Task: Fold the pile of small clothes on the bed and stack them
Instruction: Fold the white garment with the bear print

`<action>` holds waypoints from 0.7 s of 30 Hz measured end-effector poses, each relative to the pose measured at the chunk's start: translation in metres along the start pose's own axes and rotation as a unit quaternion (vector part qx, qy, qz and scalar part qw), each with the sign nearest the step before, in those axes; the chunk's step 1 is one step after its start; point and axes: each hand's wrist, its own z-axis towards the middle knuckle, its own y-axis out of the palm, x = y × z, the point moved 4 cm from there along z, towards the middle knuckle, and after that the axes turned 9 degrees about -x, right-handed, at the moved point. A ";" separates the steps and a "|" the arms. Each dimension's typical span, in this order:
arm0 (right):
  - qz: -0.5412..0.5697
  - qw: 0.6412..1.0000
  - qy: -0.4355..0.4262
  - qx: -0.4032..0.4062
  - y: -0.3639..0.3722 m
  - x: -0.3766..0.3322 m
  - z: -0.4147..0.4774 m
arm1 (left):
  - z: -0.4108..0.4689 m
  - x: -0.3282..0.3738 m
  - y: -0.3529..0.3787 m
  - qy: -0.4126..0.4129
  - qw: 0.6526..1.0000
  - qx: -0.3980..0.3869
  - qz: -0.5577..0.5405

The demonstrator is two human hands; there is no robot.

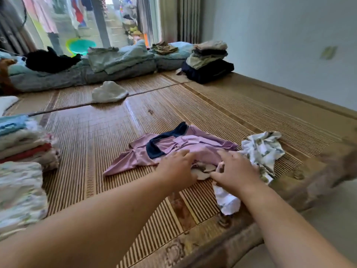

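The step in hand looks like picking the next piece from the unfolded pile. The left hand (177, 169) and right hand (233, 171) lie close together, fingers fairly straight, on the near edge of the purple garment (173, 146), with the white printed garment (262, 147) just right. Next, one piece must be pulled free and spread on the bamboo mat (96, 142).

Both hands (178, 169) (234, 172) on purple garment (139, 156)

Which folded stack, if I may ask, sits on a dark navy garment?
The far stack by the wall; the near-left stack holds pale and red clothes.
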 end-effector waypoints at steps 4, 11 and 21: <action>-0.040 0.996 0.057 -0.062 0.008 0.036 -0.003 | 0.044 0.014 0.001 -0.002 1.000 0.001 0.015; -0.017 0.994 0.101 0.033 -0.015 0.059 -0.004 | 0.032 0.044 0.020 0.041 0.998 -0.041 0.005; 0.804 0.577 -0.137 0.039 -0.102 -0.032 -0.063 | -0.051 0.051 -0.032 0.082 0.937 -0.054 -0.336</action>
